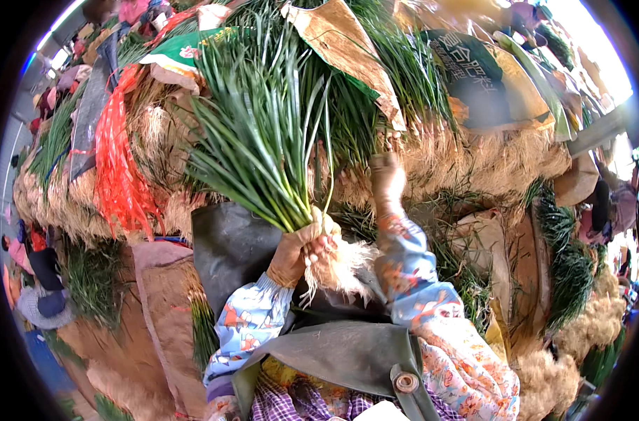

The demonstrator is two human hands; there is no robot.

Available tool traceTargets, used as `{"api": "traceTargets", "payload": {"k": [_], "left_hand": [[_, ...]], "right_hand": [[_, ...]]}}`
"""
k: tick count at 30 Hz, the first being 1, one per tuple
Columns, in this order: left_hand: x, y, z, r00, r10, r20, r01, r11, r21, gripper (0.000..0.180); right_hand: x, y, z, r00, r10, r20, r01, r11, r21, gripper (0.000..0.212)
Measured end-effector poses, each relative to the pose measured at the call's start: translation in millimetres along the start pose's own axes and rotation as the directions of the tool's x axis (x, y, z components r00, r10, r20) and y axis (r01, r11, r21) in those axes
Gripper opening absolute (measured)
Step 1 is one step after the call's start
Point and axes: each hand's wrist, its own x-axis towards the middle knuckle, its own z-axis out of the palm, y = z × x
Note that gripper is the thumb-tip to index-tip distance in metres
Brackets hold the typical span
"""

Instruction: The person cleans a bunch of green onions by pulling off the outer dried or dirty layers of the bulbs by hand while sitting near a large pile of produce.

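— Where do we find the bunch of long, glossy green leaves with pale, stringy roots (260, 133)?
— We see it in the left hand (304, 244), whose fingers curl tightly round the stem bases; leaves fan above them, roots spill below, rightward.
— And the right hand (388, 179)?
— We spot it against the heaped green plants with straw-coloured roots (442, 158), fingers blurred; we cannot tell whether they pinch anything. Shiny red plastic strips (121, 158) hang leftward.

Some pale printed characters stand in rows on the dark green part of a sack (505, 88) at upper right (the upper row is the larger one).
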Motion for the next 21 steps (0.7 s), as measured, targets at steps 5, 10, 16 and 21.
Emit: {"api": "traceTargets", "payload": {"k": [5,10,16,21], "left_hand": [[11.8,-7.3,-28.1,0.99,-0.012,-0.143,0.005,0.999,-0.048,0.021],[23.7,-12.0,-16.8,0.998,-0.023,-0.066,0.019,0.998,-0.068,0.034],[18.9,-6.3,-7.5,0.995,-0.058,-0.084,0.059,0.998,0.019,0.027],[21.1,-12.2,-11.8,0.975,-0.151,-0.162,0.162,0.985,0.059,0.021]], "right_hand": [[-8.8,21.9,-45.9,0.515,-0.027,0.857,0.857,0.04,-0.514,0.018],[35.1,-42.0,-56.5,0.791,0.278,0.546,0.092,0.828,-0.554,0.034],[48.1,-25.5,-32.9,0.914,-0.102,0.393,0.245,0.911,-0.332,0.029],[-15.8,-72.6,-64.0,0.594,0.215,0.775,-0.577,0.785,0.225,0.027]]}}
